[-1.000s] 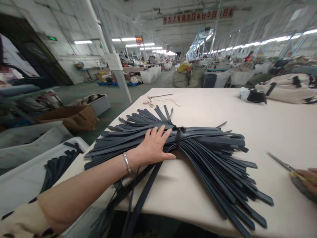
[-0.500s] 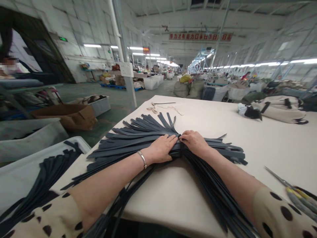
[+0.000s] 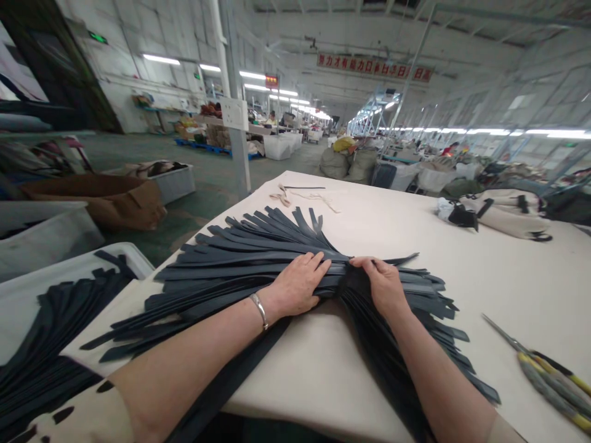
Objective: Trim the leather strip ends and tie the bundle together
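A thick bundle of dark blue-grey strips (image 3: 221,271) lies fanned out across the table, drawn together at its middle by a dark tie (image 3: 342,284). My left hand (image 3: 300,283), with a silver bracelet at the wrist, presses over the bundle just left of the tie, fingers on top and thumb at the near side. On the other side, my right hand (image 3: 381,283) is closed at the bundle's upper edge beside the tie, thumb and fingers pinching there. Part of the strips hangs over the near table edge. What lies under my right palm is hidden.
Scissors (image 3: 530,357) with yellow-and-grey handles lie at the right on the cream-topped table (image 3: 397,221). Beige cord scraps (image 3: 281,197) lie at the back; a cream bag (image 3: 512,212) sits at the far right. A white bin (image 3: 133,258) with more strips stands at the left.
My right hand has shifted slightly right and turned more upright at the tie. The strips have rolled and fan wider on both sides. My left hand stays on the bundle. The view has turned slightly.
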Demonstrator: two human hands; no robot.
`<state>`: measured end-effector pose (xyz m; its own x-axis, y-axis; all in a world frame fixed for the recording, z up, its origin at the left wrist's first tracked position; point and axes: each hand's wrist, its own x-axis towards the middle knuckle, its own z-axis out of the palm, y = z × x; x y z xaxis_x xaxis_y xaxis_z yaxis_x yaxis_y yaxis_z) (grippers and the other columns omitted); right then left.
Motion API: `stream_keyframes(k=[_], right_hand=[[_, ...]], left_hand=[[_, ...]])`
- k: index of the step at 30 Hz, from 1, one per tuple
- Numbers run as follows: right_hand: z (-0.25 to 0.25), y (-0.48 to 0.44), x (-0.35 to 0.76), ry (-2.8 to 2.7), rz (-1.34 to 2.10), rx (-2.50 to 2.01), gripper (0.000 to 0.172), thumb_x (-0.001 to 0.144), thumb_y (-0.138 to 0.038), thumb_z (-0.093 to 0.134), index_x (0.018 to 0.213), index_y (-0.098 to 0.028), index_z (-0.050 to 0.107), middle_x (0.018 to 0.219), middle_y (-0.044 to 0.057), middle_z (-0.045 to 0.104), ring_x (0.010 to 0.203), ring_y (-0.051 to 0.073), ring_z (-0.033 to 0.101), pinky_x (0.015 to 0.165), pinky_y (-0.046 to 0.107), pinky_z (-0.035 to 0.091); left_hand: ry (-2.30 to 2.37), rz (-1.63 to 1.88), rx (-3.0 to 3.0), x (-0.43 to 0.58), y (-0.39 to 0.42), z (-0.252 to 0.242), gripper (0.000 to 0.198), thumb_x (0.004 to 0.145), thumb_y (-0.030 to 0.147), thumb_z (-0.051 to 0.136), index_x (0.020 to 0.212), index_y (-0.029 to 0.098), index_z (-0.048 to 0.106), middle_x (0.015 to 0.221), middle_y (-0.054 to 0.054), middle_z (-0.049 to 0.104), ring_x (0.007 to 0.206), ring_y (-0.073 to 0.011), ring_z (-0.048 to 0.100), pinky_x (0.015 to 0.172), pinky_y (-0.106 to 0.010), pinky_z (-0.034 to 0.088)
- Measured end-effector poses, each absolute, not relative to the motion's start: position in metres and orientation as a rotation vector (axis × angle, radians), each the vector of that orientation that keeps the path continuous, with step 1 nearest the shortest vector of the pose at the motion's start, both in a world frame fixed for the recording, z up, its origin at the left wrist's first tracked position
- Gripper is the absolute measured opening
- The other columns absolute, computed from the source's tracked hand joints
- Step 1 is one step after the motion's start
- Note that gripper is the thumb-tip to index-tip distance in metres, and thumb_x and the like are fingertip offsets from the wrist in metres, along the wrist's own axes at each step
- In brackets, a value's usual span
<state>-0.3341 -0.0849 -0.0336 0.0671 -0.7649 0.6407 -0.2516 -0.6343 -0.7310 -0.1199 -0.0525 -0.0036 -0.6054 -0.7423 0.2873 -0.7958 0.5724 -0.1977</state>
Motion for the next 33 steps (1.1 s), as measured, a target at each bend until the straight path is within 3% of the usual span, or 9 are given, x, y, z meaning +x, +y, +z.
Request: stream_keyframes(k=[5,9,11,13,17,21,22,27,33], right_hand=[[-0.044,-0.05,-0.338,0.948,-1.354,-2.312,0.017,0.087,-0.027,0.057,0.093,-0.023,0.072,0.103,0.004,0.07,0.118,0.023,0.052,0.105,0.04,0.04],[-0.028,-0.04,-0.361,1.016,-1.265,-2.471,0.021,0.094,-0.028,0.048,0.099,-0.022,0.067,0.101,0.003,0.068,0.1,0.017,0.061,0.091,0.03,0.048],[-0.016,-0.048,-0.372,1.22,-1.36,-2.368,0.023,0.094,-0.03,0.045,0.099,-0.021,0.065,0.098,0.005,0.067,0.092,0.018,0.062,0.086,0.033,0.05],[-0.006,-0.063,-0.377,1.358,-1.334,-2.326,0.024,0.089,-0.032,0.05,0.104,-0.019,0.063,0.103,0.008,0.065,0.098,0.024,0.059,0.091,0.042,0.047],[-0.004,-0.095,-0.373,1.306,-1.053,-2.385,0.054,0.075,-0.021,0.056,0.129,-0.016,0.051,0.122,0.014,0.058,0.115,0.03,0.05,0.103,0.051,0.037],[-0.009,-0.118,-0.377,1.159,-0.98,-2.13,0.082,0.076,-0.014,0.044,0.149,-0.021,0.009,0.13,0.012,0.053,0.107,0.019,0.057,0.097,0.042,0.044],[-0.01,-0.123,-0.38,1.14,-0.984,-2.037,0.083,0.075,-0.014,0.044,0.149,-0.02,0.006,0.128,0.012,0.054,0.104,0.018,0.058,0.095,0.04,0.045],[-0.007,-0.133,-0.383,1.095,-0.922,-1.966,0.054,0.073,-0.023,0.054,0.126,-0.016,0.056,0.101,0.006,0.068,0.086,0.018,0.061,0.086,0.036,0.048],[-0.01,-0.134,-0.361,1.137,-0.934,-2.1,0.029,0.081,-0.033,0.053,0.096,-0.016,0.071,0.087,0.005,0.07,0.081,0.019,0.063,0.077,0.033,0.05]], left_hand=[[-2.628,0.484,1.33,-0.129,-0.058,0.0,0.082,0.071,0.041,0.061,0.143,0.016,0.03,0.14,-0.018,0.039,0.122,-0.0354,0.04,0.104,-0.046,0.032],[-2.621,0.525,1.339,-0.137,-0.063,-0.003,0.081,0.068,0.041,0.061,0.141,0.018,0.034,0.143,-0.018,0.035,0.123,-0.0393,0.037,0.103,-0.05,0.029],[-2.613,0.527,1.331,-0.138,-0.064,-0.004,0.079,0.068,0.041,0.06,0.14,0.017,0.035,0.142,-0.018,0.036,0.121,-0.0389,0.038,0.102,-0.05,0.03],[-2.608,0.523,1.321,-0.138,-0.063,-0.005,0.079,0.068,0.041,0.059,0.14,0.017,0.036,0.142,-0.018,0.036,0.12,-0.0382,0.039,0.102,-0.049,0.03],[-2.613,0.494,1.337,-0.137,-0.062,-0.004,0.079,0.068,0.041,0.06,0.139,0.018,0.036,0.143,-0.016,0.036,0.122,-0.0372,0.038,0.102,-0.049,0.029],[-2.612,0.485,1.362,-0.137,-0.061,-0.004,0.079,0.068,0.042,0.06,0.14,0.018,0.035,0.144,-0.016,0.035,0.122,-0.0368,0.038,0.103,-0.048,0.028],[-2.61,0.486,1.361,-0.137,-0.061,-0.004,0.079,0.068,0.041,0.06,0.14,0.018,0.035,0.144,-0.016,0.035,0.122,-0.0367,0.038,0.103,-0.048,0.028],[-2.61,0.496,1.356,-0.138,-0.061,-0.004,0.078,0.069,0.041,0.059,0.139,0.017,0.036,0.142,-0.017,0.036,0.121,-0.0366,0.038,0.102,-0.049,0.028],[-2.603,0.508,1.334,-0.136,-0.062,-0.004,0.078,0.068,0.041,0.059,0.139,0.017,0.036,0.141,-0.016,0.037,0.12,-0.0367,0.039,0.102,-0.049,0.029]])
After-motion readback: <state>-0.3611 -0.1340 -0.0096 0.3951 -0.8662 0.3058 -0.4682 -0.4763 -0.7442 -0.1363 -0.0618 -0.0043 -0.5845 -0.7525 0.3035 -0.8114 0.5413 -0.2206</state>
